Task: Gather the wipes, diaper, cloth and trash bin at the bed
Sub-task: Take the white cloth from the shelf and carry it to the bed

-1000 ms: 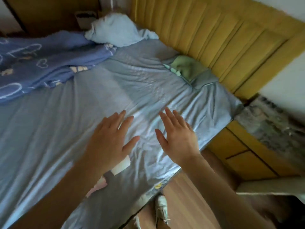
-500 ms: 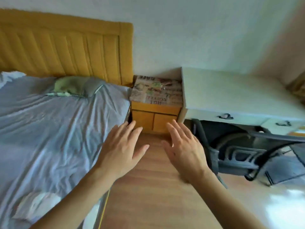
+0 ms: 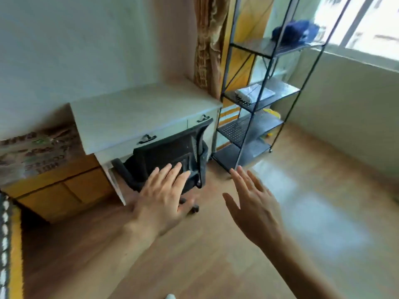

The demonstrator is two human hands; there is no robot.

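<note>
- View has swung off the bed to a rack (image 3: 257,108) at 1 o'clock.
- Left hand (image 3: 160,201) and right hand (image 3: 254,209) spread, empty.
- Likely fetching the next item.

Pretty plain room: wood floor (image 3: 216,266), white desk (image 3: 138,113) against the wall with a black chair (image 3: 172,154) tucked under, black wire shelf (image 3: 259,117) beside it, daylight pouring through the window (image 3: 367,24).

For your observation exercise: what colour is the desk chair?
Black, in the head view: the desk chair is tucked under the white desk.
</note>
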